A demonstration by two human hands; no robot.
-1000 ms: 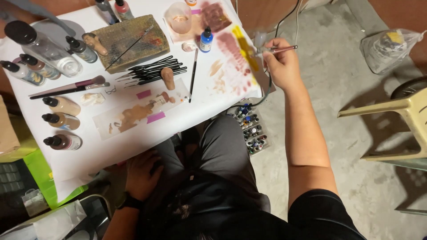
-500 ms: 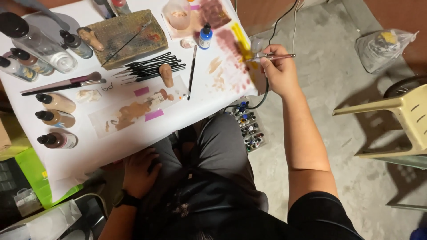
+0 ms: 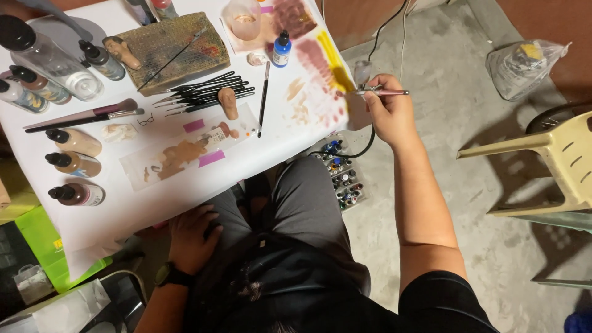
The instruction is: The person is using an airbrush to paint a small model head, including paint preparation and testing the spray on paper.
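Observation:
My right hand (image 3: 388,111) grips a slim metal airbrush (image 3: 377,92) with a small cup on top, held just past the right edge of the white paper-covered table (image 3: 123,209); a black hose (image 3: 361,150) hangs from it. My left hand (image 3: 191,237) rests flat on my left thigh, under the table's near edge, holding nothing. A watch sits on that wrist. On the table lie a row of black brushes (image 3: 203,94), a small tan figurine part (image 3: 228,102) and a clear sheet with skin-tone paint smears (image 3: 185,151).
Several dropper bottles (image 3: 74,166) line the table's left side. A blue-capped bottle (image 3: 282,49) and a plastic cup (image 3: 243,18) stand at the back. A tray of small paint pots (image 3: 342,176) lies on the concrete floor. A pale plastic chair (image 3: 555,160) stands right.
My right hand with the airbrush has drifted slightly down and toward the table's edge. My left hand stays on my thigh.

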